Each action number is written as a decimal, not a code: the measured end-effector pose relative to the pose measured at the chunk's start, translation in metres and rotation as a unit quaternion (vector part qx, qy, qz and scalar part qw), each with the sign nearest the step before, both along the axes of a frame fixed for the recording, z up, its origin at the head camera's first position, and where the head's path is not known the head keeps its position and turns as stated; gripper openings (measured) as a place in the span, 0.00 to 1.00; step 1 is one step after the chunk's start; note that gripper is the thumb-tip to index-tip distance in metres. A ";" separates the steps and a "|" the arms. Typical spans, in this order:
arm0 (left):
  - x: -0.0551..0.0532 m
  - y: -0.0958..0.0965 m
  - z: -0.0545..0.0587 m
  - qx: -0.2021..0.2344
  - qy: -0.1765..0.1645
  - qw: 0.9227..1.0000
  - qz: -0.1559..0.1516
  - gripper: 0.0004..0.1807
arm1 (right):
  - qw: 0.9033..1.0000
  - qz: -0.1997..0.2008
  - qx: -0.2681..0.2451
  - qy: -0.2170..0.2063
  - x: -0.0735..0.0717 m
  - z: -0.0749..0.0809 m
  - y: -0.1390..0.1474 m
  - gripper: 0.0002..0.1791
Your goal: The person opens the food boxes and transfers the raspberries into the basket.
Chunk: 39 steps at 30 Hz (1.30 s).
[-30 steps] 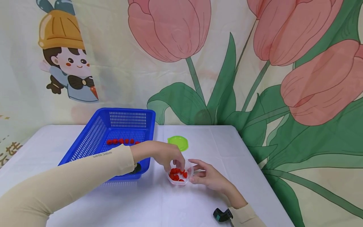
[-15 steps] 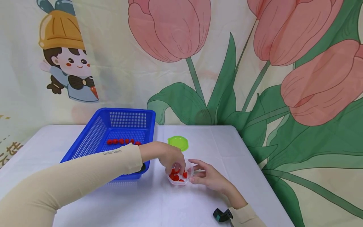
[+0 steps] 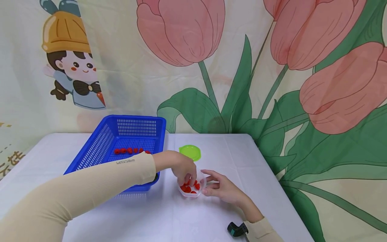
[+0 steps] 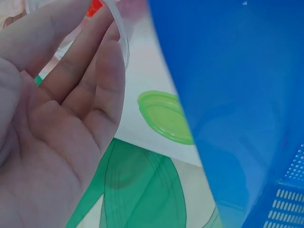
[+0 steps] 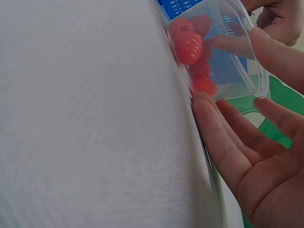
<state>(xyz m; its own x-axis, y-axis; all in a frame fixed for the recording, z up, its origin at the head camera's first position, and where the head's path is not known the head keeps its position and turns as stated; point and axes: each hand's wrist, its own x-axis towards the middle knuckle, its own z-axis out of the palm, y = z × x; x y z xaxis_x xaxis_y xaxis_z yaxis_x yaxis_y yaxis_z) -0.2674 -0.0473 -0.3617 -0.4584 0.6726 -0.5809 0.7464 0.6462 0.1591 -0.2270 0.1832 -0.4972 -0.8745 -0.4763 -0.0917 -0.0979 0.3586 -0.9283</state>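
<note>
A small clear plastic tub [image 3: 200, 191] with several raspberries [image 3: 188, 189] in it stands on the table. My left hand [image 3: 184, 168] reaches down into the tub from the left, its fingertips among the berries. In the right wrist view one of its fingers touches a raspberry [image 5: 189, 48] through the see-through wall; the hand itself hides whether any berry is pinched. My right hand [image 3: 222, 189] steadies the tub from the right side. Its thumb lies at the rim and other fingertips rest near the base, curved about the wall.
A blue perforated basket [image 3: 162, 134] stands at the left, holding a row of red raspberries [image 3: 129, 151]. Behind the tub lies a green lid [image 3: 190, 153] on the white tablecloth [image 3: 235, 158]. A printed curtain [image 3: 121, 67] hangs behind the table.
The left forearm has shifted a little right and up, and the left fingers have moved slightly inside the tub. The right hand and tub have stayed in place.
</note>
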 end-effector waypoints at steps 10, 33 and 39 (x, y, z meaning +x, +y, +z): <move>0.001 0.004 -0.002 -0.034 0.023 0.999 -0.030 0.16 | 1.000 0.003 -0.005 -0.003 0.000 -0.001 0.001 0.42; 0.003 0.005 -0.007 -0.030 0.027 0.999 -0.023 0.10 | 1.000 0.008 -0.007 0.002 -0.001 0.000 0.002 0.41; 0.003 0.005 -0.011 -0.032 0.031 0.999 -0.016 0.10 | 1.000 0.004 -0.001 0.004 0.000 0.000 0.001 0.41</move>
<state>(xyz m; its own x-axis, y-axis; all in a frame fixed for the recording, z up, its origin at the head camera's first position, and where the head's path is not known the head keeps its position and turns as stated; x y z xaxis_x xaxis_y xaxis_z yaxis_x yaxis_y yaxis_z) -0.2643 -0.0424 -0.3729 -0.4740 0.6498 -0.5942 0.7738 0.6294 0.0710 -0.2267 0.1839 -0.4973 -0.8712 -0.4835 -0.0846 -0.1074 0.3560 -0.9283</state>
